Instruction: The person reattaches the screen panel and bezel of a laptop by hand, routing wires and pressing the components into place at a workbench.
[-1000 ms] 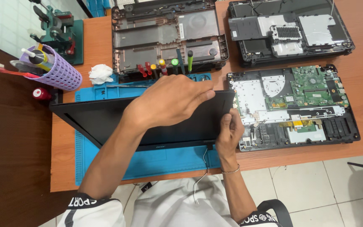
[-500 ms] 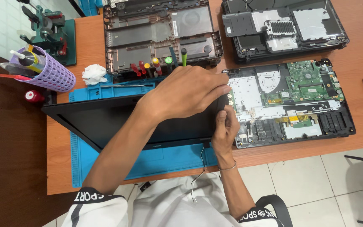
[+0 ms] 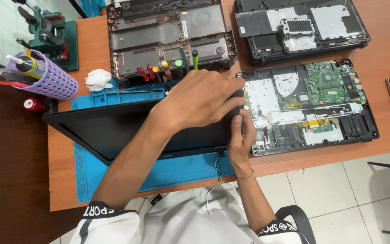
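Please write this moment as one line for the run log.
left hand: on screen panel | right hand: at panel's right edge | under: blue mat
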